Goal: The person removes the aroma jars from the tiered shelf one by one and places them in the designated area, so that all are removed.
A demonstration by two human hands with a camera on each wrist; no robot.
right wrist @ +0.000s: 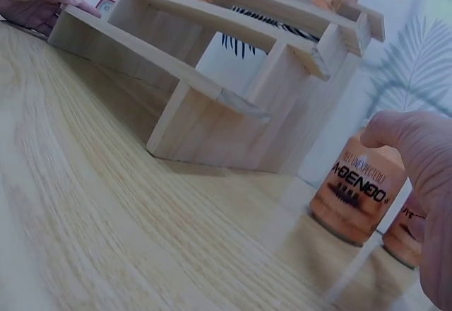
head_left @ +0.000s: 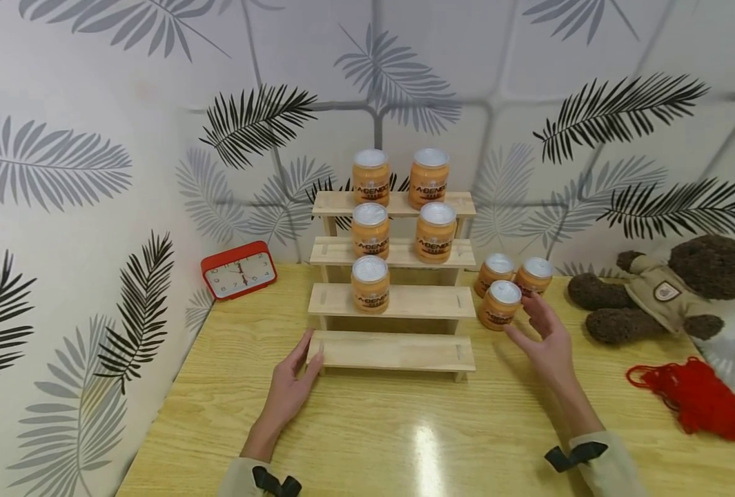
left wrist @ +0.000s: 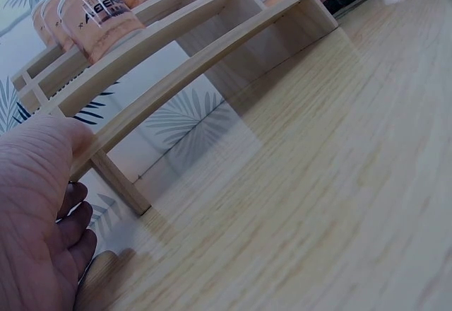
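Left hand [head_left: 292, 379]: gripping left end of pale wooden four-step rack [head_left: 398, 351], bottom step, with thumb on top, fingers curled below.
Right hand [head_left: 549, 339]: holding fingers and thumb spread beside front orange silver-lidded jar [head_left: 500, 307]; contact unclear.
Front jar: upright on wood-grain counter [head_left: 355, 435], right of rack, near two matching jars [head_left: 535, 277].

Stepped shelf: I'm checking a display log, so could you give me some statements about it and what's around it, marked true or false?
1. The stepped shelf holds five jars. True.
2. It has three tiers. False: it has four.
3. The left hand holds the left end of its bottom tier. True.
4. The right hand is beside the loose jars, right of the shelf. True.
5. Those loose jars number five. False: there are three.
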